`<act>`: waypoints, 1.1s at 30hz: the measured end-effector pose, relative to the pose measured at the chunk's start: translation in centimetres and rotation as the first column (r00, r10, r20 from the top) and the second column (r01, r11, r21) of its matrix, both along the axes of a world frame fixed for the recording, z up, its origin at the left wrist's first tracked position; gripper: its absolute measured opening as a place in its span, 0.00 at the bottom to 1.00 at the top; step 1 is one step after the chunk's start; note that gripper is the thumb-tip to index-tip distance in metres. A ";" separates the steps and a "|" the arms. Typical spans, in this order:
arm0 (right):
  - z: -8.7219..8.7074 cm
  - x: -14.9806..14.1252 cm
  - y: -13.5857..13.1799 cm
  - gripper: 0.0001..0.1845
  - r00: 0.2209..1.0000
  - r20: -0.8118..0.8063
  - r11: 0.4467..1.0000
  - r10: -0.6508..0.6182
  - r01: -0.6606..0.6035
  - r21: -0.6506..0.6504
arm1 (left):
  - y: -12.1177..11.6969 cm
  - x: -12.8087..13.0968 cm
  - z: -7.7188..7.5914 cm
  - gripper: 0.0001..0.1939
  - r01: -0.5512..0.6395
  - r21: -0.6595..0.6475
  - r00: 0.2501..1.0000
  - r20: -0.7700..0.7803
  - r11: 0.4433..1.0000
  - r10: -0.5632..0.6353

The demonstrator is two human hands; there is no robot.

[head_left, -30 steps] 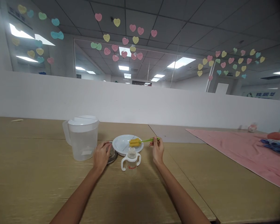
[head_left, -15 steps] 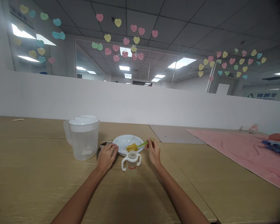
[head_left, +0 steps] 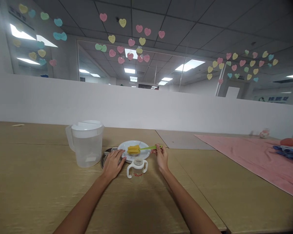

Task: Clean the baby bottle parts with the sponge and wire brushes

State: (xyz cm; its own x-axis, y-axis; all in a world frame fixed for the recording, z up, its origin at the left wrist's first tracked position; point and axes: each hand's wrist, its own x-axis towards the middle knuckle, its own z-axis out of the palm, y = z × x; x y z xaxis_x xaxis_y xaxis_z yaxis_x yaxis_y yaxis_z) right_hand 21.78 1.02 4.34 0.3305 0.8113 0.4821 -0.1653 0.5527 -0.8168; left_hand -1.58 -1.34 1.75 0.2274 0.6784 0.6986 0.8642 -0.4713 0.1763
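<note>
My right hand point(head_left: 162, 158) pinches the green handle of a bottle brush point(head_left: 146, 148) whose yellow sponge head lies over a white plate point(head_left: 141, 155). My left hand point(head_left: 112, 164) rests with fingers stretched out beside the plate's left rim, partly covering a small dark metal dish point(head_left: 104, 157). A clear two-handled baby bottle point(head_left: 137, 168), without a lid, stands upright just in front of the plate, between my hands.
A clear plastic jug point(head_left: 86, 143) with a white lid stands left of my left hand on the wooden table point(head_left: 39, 182). A pink cloth point(head_left: 258, 159) with toys covers the right side. A white partition runs along the back.
My right hand shifted the brush so its sponge head moved left across the plate. My left hand slid right from the metal dish and opened its fingers toward the plate.
</note>
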 end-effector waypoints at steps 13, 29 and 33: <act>0.2 0.0 -0.9 0.20 0.970 0.119 0.975 -0.211 0.201 0.091 | -0.1 0.0 0.0 0.19 -0.005 -0.024 1.000 0.017 1.000 0.006; -0.3 0.0 -1.2 0.16 0.880 0.421 0.975 -0.220 0.191 0.112 | 0.1 0.0 -0.2 0.19 -0.026 -0.033 1.000 -0.013 0.999 0.025; -0.8 0.1 -0.3 0.16 0.926 0.367 0.995 -0.086 0.063 0.074 | 0.1 0.0 -0.3 0.19 -0.021 -0.014 1.000 -0.017 1.000 0.021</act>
State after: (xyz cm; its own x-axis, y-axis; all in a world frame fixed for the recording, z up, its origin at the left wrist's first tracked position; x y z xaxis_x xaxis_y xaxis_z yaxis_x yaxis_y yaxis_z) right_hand 21.87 0.71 3.52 0.1778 0.7572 0.6285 0.1856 0.6015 -0.7771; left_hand -1.61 -1.23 1.46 0.2242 0.6930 0.6852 0.8768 -0.4503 0.1684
